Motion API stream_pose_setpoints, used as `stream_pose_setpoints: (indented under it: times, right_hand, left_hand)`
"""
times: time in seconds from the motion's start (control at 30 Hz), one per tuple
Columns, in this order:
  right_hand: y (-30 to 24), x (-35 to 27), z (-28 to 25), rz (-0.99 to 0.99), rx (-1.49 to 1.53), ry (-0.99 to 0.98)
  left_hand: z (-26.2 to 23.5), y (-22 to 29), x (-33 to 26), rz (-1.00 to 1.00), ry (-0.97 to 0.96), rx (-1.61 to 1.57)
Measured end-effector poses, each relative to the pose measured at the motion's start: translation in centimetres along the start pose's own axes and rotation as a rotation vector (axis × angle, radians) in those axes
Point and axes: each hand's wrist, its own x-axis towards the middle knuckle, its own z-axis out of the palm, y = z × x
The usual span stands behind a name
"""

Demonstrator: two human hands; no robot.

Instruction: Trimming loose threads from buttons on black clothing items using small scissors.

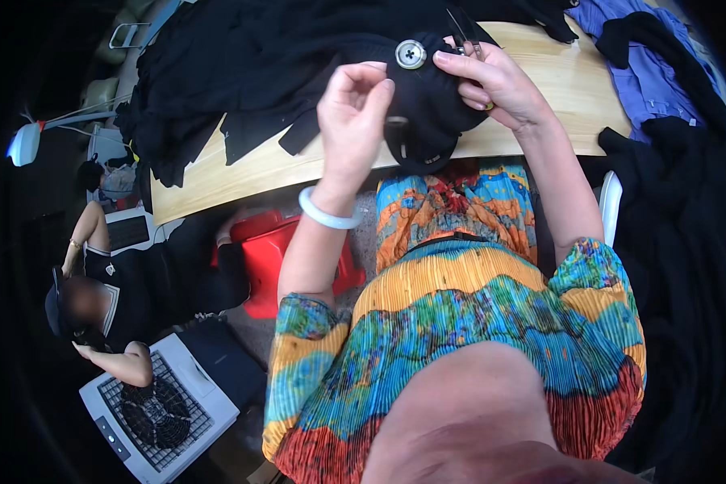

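Note:
A large pale button (410,54) with a dark centre sits on a black garment (431,105). My right hand (492,81) is closed on the garment just right of the button, its thumb beside the button's rim. Slim metal blades, which look like thread snips (465,36), stick up from the same hand; their handles are mostly hidden by the fingers. To the left of the button, my left hand (355,109) is raised with thumb and fingertips pinched together. Whatever the pinch holds is too fine to make out.
More black garments (218,73) cover the left of the wooden table (298,173). Purple-blue clothing (645,73) lies at the far right. A red stool (270,258) stands below the table's near edge. At left a person (121,282) sits by a white fan (161,403).

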Motion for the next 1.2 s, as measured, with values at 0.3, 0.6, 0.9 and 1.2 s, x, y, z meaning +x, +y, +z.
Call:
stream_pose_setpoints:
  times: [0.3, 0.6, 0.9, 1.2]
  right_hand:
    - [1.9, 0.7, 0.5, 0.061, -0.031, 0.052]
    - [1.7, 0.5, -0.4, 0.08, -0.026, 0.008]
    - [1.2, -0.2, -0.1, -0.268, -0.602, 0.385]
    - [0.2, -3.3, 2.9, -0.032, -0.311, 0.027]
  left_hand:
    - [1.8, -2.3, 0.4, 0.368, 0.195, 0.577]
    - [0.6, -2.5, 1.9, 0.496, 0.073, 0.505]
    - [-0.4, -1.7, 2.3, -0.248, -0.151, -0.352]
    - [0.4, -0.4, 2.8, -0.258, -0.221, -0.436]
